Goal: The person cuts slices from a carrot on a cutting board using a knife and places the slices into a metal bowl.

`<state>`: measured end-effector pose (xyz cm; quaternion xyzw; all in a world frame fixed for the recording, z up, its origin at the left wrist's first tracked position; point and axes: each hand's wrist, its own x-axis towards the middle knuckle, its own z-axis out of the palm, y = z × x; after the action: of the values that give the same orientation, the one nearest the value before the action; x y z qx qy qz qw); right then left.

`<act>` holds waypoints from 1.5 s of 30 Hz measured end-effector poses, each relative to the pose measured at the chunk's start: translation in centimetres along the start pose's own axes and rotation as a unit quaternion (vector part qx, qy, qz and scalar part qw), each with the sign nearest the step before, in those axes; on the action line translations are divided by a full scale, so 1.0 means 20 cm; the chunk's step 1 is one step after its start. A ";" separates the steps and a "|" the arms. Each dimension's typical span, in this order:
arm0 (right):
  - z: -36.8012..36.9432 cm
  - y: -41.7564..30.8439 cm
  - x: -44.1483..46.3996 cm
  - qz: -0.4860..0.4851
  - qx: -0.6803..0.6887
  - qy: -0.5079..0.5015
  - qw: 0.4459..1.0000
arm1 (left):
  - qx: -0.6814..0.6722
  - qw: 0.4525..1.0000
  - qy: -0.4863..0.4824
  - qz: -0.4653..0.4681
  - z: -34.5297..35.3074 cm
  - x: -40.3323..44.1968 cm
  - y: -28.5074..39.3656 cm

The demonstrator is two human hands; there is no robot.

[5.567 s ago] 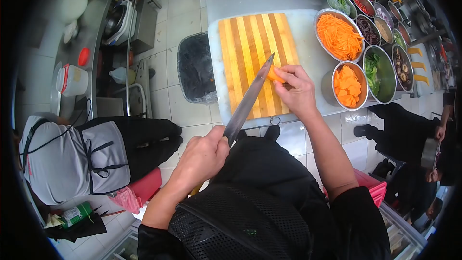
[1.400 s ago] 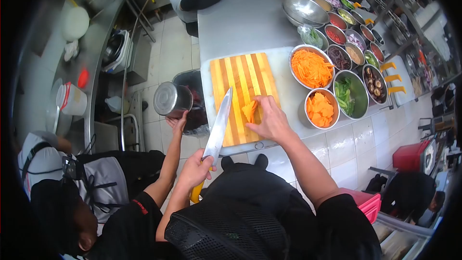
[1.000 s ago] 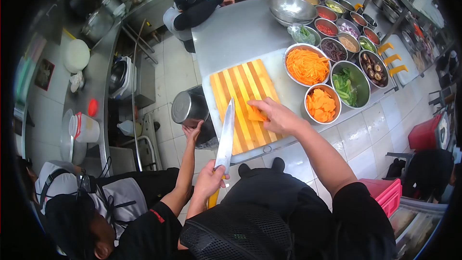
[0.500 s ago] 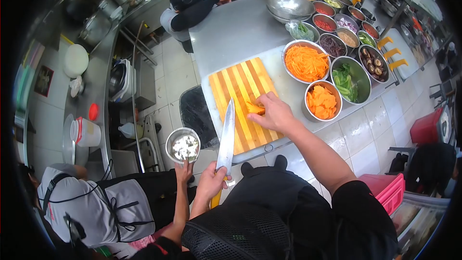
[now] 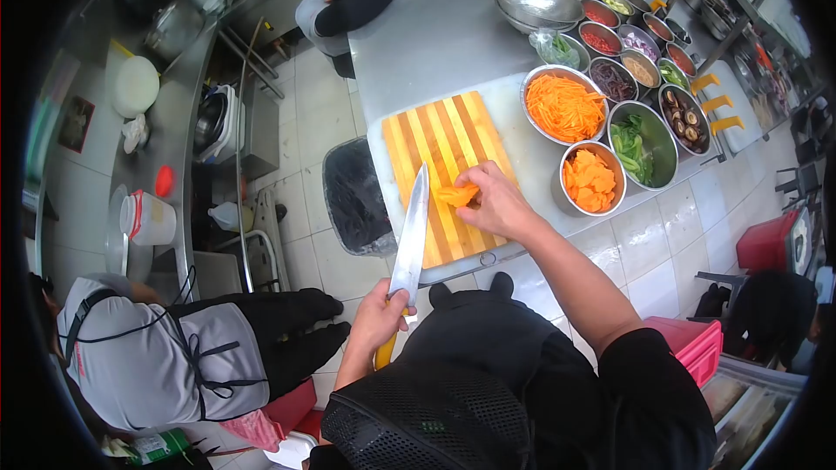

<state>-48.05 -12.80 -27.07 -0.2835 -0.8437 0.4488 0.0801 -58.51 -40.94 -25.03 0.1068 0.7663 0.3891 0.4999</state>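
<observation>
My left hand (image 5: 376,324) is wrapped round the yellow handle of a large kitchen knife (image 5: 412,239). Its long blade points away from me, over the near left part of a striped wooden cutting board (image 5: 453,135). Above the right half of the board, my right hand (image 5: 496,203) pinches an orange piece of carrot (image 5: 456,195) between thumb and fingers. The blade and the carrot are apart. Right of the board stand a metal container of sliced carrot (image 5: 590,181) and a bowl of shredded carrot (image 5: 564,110).
Green leaves fill part of a metal pot (image 5: 643,146), beside a bowl of mushrooms (image 5: 684,117). Several bowls of chopped ingredients stand behind. A black-lined bin (image 5: 355,200) is left of the table. One co-worker (image 5: 165,348) is at lower left, another (image 5: 348,9) at the far table edge.
My right hand has shifted slightly with the carrot piece, which now shows more. The hand holding a metal bowl of white pieces at left has gone out of view, uncovering the bin.
</observation>
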 end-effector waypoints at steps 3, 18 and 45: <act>0.00 -0.01 0.00 -0.006 -0.010 0.008 1.000 | -0.002 1.000 0.001 -0.001 0.00 0.00 0.01; 0.00 -0.01 0.00 0.021 0.001 -0.008 1.000 | 0.014 1.000 0.005 -0.005 0.01 -0.03 0.04; 0.02 0.02 0.01 0.026 0.044 0.015 0.999 | 0.024 1.000 0.003 0.010 0.01 -0.05 0.00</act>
<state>-48.14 -12.85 -27.64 -0.3083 -0.8144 0.4827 0.0936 -57.92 -41.37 -24.45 0.1255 0.7760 0.3756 0.4910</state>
